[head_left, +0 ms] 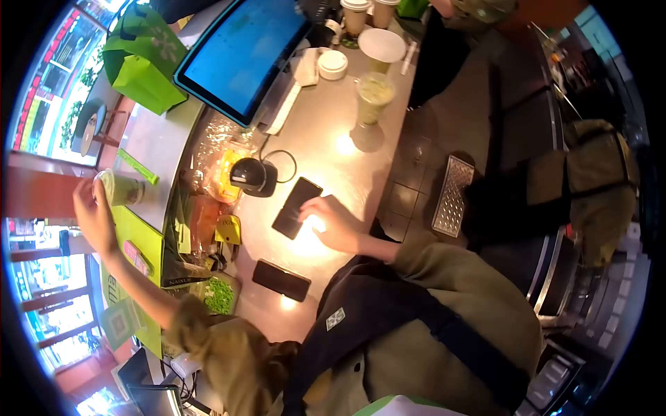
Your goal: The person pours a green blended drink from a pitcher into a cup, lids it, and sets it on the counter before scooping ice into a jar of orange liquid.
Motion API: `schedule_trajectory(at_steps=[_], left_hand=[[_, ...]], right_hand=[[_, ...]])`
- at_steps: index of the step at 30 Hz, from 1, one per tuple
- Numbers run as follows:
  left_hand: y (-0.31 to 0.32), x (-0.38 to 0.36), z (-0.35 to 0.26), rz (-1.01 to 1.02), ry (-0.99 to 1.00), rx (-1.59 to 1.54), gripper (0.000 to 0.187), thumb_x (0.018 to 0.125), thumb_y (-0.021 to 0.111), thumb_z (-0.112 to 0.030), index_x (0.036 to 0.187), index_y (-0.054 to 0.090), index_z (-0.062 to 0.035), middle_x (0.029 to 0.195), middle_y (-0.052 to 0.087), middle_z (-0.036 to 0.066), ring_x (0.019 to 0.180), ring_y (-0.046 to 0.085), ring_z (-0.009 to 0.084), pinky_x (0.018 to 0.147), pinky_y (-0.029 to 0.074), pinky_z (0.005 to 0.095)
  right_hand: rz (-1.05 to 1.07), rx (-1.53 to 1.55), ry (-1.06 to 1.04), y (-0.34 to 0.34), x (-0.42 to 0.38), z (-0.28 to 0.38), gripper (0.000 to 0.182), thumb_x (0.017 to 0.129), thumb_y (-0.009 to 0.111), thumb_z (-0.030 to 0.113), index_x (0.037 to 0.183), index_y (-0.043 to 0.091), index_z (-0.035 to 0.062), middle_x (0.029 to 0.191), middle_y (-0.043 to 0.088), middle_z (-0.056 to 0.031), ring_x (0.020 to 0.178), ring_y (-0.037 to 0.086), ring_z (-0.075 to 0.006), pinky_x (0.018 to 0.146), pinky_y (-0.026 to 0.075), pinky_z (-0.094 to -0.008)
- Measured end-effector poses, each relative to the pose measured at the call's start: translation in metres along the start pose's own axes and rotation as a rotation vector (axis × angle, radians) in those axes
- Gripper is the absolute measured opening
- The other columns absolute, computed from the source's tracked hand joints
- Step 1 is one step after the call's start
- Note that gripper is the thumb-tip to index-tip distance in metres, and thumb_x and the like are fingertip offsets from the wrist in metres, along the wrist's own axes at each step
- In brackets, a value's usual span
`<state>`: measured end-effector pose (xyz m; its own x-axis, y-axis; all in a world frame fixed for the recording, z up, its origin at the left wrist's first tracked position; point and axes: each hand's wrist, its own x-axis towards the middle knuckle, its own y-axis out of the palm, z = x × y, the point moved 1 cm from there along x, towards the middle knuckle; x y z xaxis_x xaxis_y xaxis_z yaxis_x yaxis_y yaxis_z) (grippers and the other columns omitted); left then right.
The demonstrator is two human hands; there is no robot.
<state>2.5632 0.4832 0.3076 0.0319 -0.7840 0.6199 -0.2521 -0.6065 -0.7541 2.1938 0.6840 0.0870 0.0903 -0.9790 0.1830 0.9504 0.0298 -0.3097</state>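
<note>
My left hand reaches over the counter ledge with its fingers round a clear lidded cup of pale green drink. Under my right hand a black phone lies on the lower counter. The fingers of that hand are bunched and loosely curled, overlapping the phone's right edge in this view, and bright light washes out part of them. A second black phone lies nearer to me.
A black scanner stands ahead, below a large blue screen. Beyond are another green drink, a white lid stack and paper cups. A green bag and green straw packet sit on the ledge. People in olive clothing stand nearby.
</note>
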Motion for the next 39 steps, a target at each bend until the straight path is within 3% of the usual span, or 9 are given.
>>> schedule_trajectory(at_steps=[3,5,7,9,19,23,29,33,39], left_hand=[[-0.003,-0.130,-0.102,0.187,-0.311,-1.134,0.035,0.092,0.051,-0.035,0.111,0.054,-0.0056,0.080,0.061,0.009,0.068,0.057,0.0114,0.064,0.044,0.0225],[0.038,-0.193,-0.151,0.759,-0.719,-0.948,0.031,0.085,0.055,-0.023,0.109,0.056,-0.0048,0.077,0.064,0.013,0.065,0.062,0.0199,0.062,0.049,0.0322],[0.111,-0.278,-0.184,0.568,0.086,-0.400,0.033,0.077,0.065,-0.012,0.107,0.058,-0.0021,0.089,0.067,0.014,0.074,0.065,0.0242,0.068,0.051,0.0345],[0.156,-0.305,-0.257,0.875,-0.318,-0.929,0.043,0.077,0.069,-0.013,0.115,0.053,0.0005,0.102,0.063,0.015,0.089,0.064,0.0219,0.075,0.051,0.0327],[0.308,-0.265,-0.471,0.200,-0.371,-0.946,0.090,0.069,0.079,-0.020,0.134,0.021,0.0053,0.130,0.035,0.022,0.112,0.045,0.0329,0.097,0.036,0.0413],[0.321,-0.247,-0.497,0.126,-0.717,-1.066,0.085,0.067,0.079,-0.015,0.129,0.023,0.0040,0.127,0.033,0.021,0.113,0.045,0.0340,0.096,0.039,0.0406],[0.361,-0.246,-0.460,0.186,-0.601,-1.161,0.083,0.066,0.076,-0.004,0.131,0.025,-0.0016,0.130,0.038,0.018,0.120,0.044,0.0329,0.098,0.039,0.0398],[0.355,-0.224,-0.432,0.436,-0.488,-1.154,0.085,0.066,0.079,-0.004,0.134,0.028,-0.0025,0.135,0.040,0.014,0.125,0.041,0.0293,0.102,0.036,0.0399],[0.345,-0.219,-0.423,0.557,-0.454,-0.984,0.084,0.072,0.076,-0.011,0.137,0.024,-0.0039,0.134,0.040,0.017,0.123,0.042,0.0338,0.099,0.038,0.0426]], right_hand=[[-0.199,-0.073,0.075,-0.034,-0.066,-0.042,0.021,0.077,0.052,-0.007,0.094,0.058,0.0055,0.101,0.052,-0.0089,0.094,0.054,-0.0218,0.074,0.047,-0.0281],[-0.260,0.060,0.195,-0.054,-0.096,-0.051,0.015,0.083,0.051,-0.004,0.095,0.057,0.0027,0.098,0.051,-0.0085,0.088,0.055,-0.0173,0.072,0.046,-0.0261],[-0.316,0.029,0.224,-0.074,-0.119,-0.047,0.013,0.085,0.050,-0.004,0.096,0.056,0.0015,0.099,0.050,-0.0083,0.085,0.055,-0.0156,0.072,0.045,-0.0251],[-0.357,0.024,0.246,-0.092,-0.135,-0.050,0.012,0.087,0.049,-0.003,0.096,0.055,0.0004,0.099,0.049,-0.0079,0.083,0.055,-0.0147,0.072,0.045,-0.0248],[-0.512,0.074,0.271,-0.206,-0.156,-0.091,0.013,0.085,0.051,-0.004,0.096,0.056,0.0017,0.100,0.049,-0.0071,0.083,0.055,-0.0155,0.069,0.045,-0.0241],[-0.507,0.048,0.283,-0.294,-0.148,-0.137,0.011,0.085,0.051,-0.002,0.095,0.056,0.0011,0.096,0.052,-0.0078,0.082,0.058,-0.0164,0.070,0.046,-0.0249],[-0.394,0.071,0.403,-0.400,-0.132,-0.188,0.012,0.085,0.051,-0.002,0.095,0.056,0.0011,0.091,0.057,-0.0082,0.081,0.059,-0.0173,0.072,0.047,-0.0256],[-0.204,-0.069,0.142,-0.435,-0.025,-0.179,0.018,0.083,0.051,-0.002,0.099,0.057,0.0016,0.096,0.058,-0.0108,0.087,0.059,-0.0222,0.076,0.047,-0.0287],[-0.017,-0.668,-0.528,-0.416,0.171,-0.127,0.066,0.072,0.062,0.005,0.134,0.041,0.0095,0.135,0.041,-0.0127,0.124,0.038,-0.0325,0.102,0.032,-0.0419]])
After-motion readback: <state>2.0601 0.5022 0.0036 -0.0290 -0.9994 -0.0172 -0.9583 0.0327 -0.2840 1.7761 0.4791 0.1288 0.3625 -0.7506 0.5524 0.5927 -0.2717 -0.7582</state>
